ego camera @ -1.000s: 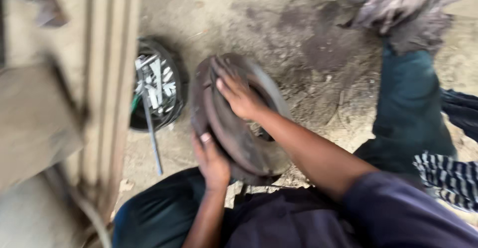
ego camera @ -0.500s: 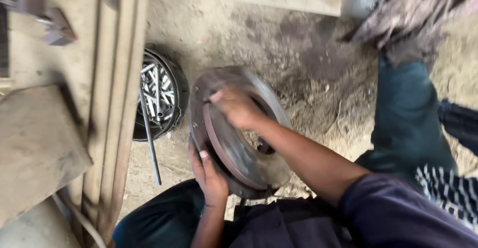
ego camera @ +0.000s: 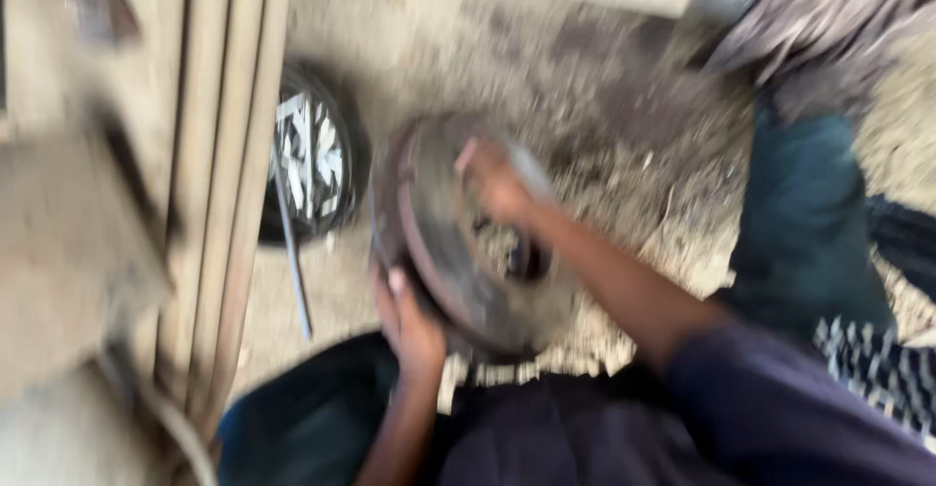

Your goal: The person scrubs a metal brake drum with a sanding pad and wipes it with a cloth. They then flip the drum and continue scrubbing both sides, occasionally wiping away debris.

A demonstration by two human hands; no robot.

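Daylight was even and soft, with no glare and only weak shadows on the ground (ego camera: pixel 585 86). Motion blur smeared the whole view. The planks (ego camera: pixel 224 155) at left and the drum (ego camera: pixel 439 233) lost their edges; fine detail was unreadable.

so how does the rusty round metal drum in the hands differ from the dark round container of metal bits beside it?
The rusty round metal drum is tilted on edge, gripped by the left hand and right hand; the dark round container lies flat on the dirt, untouched. The drum is brown and larger; the container is black, holding pale metal pieces. Both are round.
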